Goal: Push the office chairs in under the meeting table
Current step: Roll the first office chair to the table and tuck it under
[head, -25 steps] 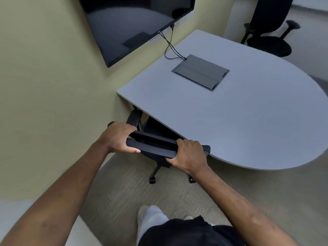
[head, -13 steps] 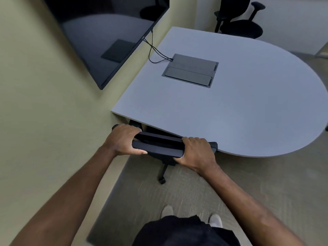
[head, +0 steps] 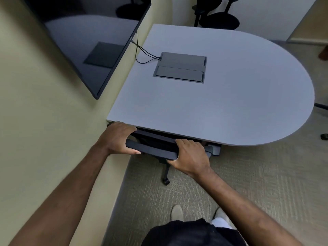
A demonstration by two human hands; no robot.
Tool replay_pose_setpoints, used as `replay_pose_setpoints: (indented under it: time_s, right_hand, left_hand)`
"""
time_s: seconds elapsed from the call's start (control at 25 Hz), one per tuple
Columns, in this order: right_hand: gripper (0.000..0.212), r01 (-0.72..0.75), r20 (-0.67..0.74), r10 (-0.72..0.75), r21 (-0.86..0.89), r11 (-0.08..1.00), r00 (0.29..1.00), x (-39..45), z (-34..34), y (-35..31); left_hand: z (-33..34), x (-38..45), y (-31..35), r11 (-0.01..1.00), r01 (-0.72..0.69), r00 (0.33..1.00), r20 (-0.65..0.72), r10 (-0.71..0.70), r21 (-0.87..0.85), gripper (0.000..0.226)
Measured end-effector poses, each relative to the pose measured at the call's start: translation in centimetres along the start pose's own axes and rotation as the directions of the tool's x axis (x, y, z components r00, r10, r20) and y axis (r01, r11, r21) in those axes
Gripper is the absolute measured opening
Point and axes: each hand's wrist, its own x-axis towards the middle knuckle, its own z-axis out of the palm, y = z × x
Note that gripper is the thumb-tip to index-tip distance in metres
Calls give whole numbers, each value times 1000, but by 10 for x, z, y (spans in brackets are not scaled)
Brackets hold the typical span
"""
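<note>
Both hands grip the top edge of a black office chair's backrest point(head: 152, 148), which sits at the near straight edge of the grey bench point(head: 230, 107). The left hand point(head: 117, 137) is wrapped over the backrest's left end, its knuckles just under the bench edge, fingers point(head: 130, 129) curled forward and down over the top and the thumb pressed against the near face. The right hand point(head: 190, 157) clasps the backrest further right, fingers curled over the top edge, thumb tucked underneath.

Most of the chair is hidden. Its seat lies beneath the bench top and cannot be seen; only the backrest's upper bar, part of one armrest point(head: 214, 150) poking out to the right of the right hand, and one base leg ending in a caster point(head: 166, 181) on the carpet show below the bench edge.

A dark recessed panel point(head: 180, 67) sits in the bench top, with two thin cables point(head: 142, 52) running from it toward the wall-mounted screen point(head: 85, 38), whose upper part is cut off by the frame. Beyond the far side of the bench stands a second black chair point(head: 215, 16), its back cropped at the top. To the right of the bench's rounded end, a dark leg and caster point(head: 324, 135) of something else are barely in view.
</note>
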Motion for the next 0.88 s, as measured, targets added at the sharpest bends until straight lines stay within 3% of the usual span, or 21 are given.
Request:
replay_pose_setpoints:
  time_s: [0.28, 0.48, 0.88]
  right_hand:
    - [76, -4, -9, 4, -5, 1000, 1000, 9, -12, 8]
    - [81, -12, 8, 12, -13, 1000, 1000, -12, -11, 32]
    - [84, -38, 17, 39, -40, 998, 999, -65, -17, 67]
  left_hand:
    - [2, 8, 1, 1000, 21, 1000, 1, -21, -18, 100]
    - [10, -7, 44, 998, 58, 995, -79, -58, -2, 101]
    - [16, -35, 129, 987, 138, 990, -50, -135, 77, 104]
